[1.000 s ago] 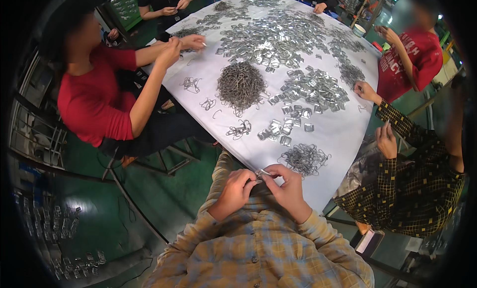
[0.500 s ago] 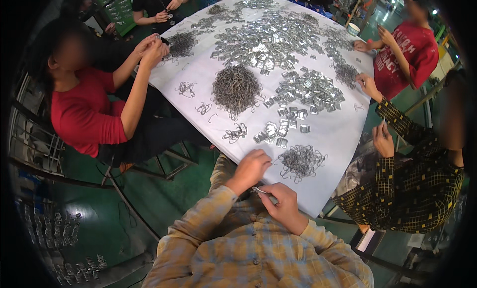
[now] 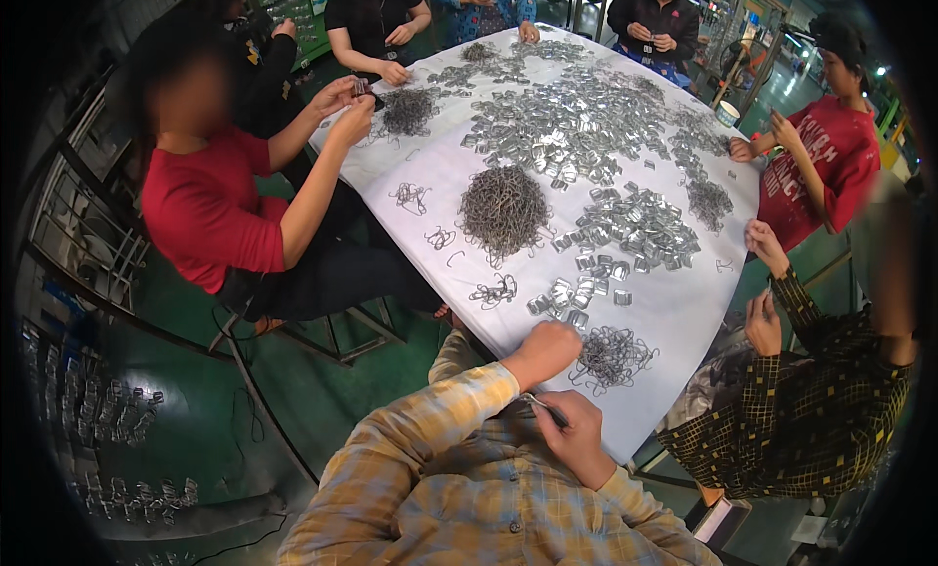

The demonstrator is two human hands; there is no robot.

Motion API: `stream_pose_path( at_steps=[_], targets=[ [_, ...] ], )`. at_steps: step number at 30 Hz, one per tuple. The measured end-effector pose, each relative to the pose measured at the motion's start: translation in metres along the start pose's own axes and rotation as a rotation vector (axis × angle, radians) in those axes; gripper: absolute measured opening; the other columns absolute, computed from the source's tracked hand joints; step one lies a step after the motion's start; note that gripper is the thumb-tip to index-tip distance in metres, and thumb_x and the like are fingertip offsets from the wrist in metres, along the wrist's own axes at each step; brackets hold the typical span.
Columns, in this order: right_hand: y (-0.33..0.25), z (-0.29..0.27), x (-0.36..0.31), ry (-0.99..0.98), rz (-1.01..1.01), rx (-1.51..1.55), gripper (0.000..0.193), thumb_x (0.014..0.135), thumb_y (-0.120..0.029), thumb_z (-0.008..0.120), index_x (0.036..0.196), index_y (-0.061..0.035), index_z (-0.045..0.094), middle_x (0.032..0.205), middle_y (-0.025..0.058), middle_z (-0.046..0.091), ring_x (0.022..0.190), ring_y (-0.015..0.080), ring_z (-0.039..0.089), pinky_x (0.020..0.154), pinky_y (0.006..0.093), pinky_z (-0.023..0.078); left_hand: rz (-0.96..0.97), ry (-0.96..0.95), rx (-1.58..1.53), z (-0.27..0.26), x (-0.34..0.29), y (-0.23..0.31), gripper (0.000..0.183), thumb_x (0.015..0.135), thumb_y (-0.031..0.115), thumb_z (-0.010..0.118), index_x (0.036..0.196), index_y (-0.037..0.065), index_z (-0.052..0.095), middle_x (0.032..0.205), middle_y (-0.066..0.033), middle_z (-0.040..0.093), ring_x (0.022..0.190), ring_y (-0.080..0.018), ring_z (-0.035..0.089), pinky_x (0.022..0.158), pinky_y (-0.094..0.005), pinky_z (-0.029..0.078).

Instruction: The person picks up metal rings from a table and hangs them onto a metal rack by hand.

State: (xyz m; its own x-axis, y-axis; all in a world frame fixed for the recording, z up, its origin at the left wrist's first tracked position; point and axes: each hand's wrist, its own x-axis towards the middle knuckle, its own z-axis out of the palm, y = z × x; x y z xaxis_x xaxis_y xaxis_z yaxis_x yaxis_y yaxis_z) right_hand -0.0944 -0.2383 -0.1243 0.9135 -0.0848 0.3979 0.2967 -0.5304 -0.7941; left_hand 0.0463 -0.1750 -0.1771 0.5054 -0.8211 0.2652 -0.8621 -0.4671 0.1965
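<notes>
My left hand (image 3: 549, 354) rests at the near edge of the white-covered table (image 3: 410, 236), back upward, between a few flat silvery metal buckles (image 3: 575, 297) and a small heap of bent wire hooks (image 3: 614, 359). Its fingers bend down out of sight, so their grip is hidden. Closer to my body, my right hand (image 3: 576, 435) is closed, thumb against fingers. A small silvery metal piece (image 3: 532, 400) sticks out of it toward my left wrist. Something dark shows beside the thumb, too small to make out.
A tall pile of wire hooks (image 3: 504, 212) and a spread of buckles (image 3: 640, 229) lie farther in. Co-workers sit around the table, one in a red shirt (image 3: 210, 209) on the left, one in a patterned dark sleeve (image 3: 757, 400) on the right.
The view has shifted, so the table sits lower and farther right. My left hand is slightly farther forward, against the buckles and small hook heap. My right hand still holds the metal piece.
</notes>
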Motion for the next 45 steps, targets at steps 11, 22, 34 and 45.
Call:
stream_pose_path(
  at_steps=[11,22,34,45],
  targets=[
    [0.005,0.006,0.001,0.049,0.139,0.048,0.011,0.074,-0.005,0.067,0.085,-0.0028,0.065,0.076,0.0118,0.063,0.067,0.0258,0.062,0.061,0.0332,0.048,-0.612,-0.335,-1.491,-0.011,-0.031,-0.038,0.011,0.076,0.007,0.067,0.082,0.0,0.061,0.068,-0.0055,0.059,0.057,-0.0108,0.053,0.049,-0.0232,0.041],
    [0.012,0.01,0.009,0.137,0.262,0.116,0.011,0.076,-0.005,0.066,0.086,-0.0014,0.065,0.079,0.0109,0.065,0.07,0.0212,0.063,0.065,0.0304,0.049,-0.508,-0.057,-1.432,-0.069,-0.07,-0.006,0.005,0.087,0.001,0.058,0.089,0.001,0.054,0.088,-0.0016,0.055,0.079,-0.0063,0.051,0.073,-0.0201,0.043],
    [0.012,0.015,0.011,0.128,0.218,0.12,0.014,0.076,-0.003,0.065,0.089,-0.0014,0.064,0.08,0.0116,0.065,0.07,0.0222,0.064,0.064,0.0304,0.05,-0.24,0.108,-0.933,-0.085,-0.083,0.006,0.01,0.081,0.0,0.058,0.087,0.002,0.051,0.09,-0.0097,0.051,0.083,-0.0247,0.051,0.073,-0.0306,0.041],
    [0.064,-0.001,0.045,0.127,0.132,-0.262,0.023,0.073,-0.013,0.067,0.094,-0.0047,0.065,0.08,0.01,0.06,0.078,0.0274,0.054,0.071,0.038,0.041,-0.295,0.235,-0.985,-0.082,-0.088,0.013,0.01,0.086,0.003,0.056,0.091,0.001,0.048,0.081,-0.0114,0.059,0.069,-0.0222,0.057,0.063,-0.0304,0.045]
  ],
)
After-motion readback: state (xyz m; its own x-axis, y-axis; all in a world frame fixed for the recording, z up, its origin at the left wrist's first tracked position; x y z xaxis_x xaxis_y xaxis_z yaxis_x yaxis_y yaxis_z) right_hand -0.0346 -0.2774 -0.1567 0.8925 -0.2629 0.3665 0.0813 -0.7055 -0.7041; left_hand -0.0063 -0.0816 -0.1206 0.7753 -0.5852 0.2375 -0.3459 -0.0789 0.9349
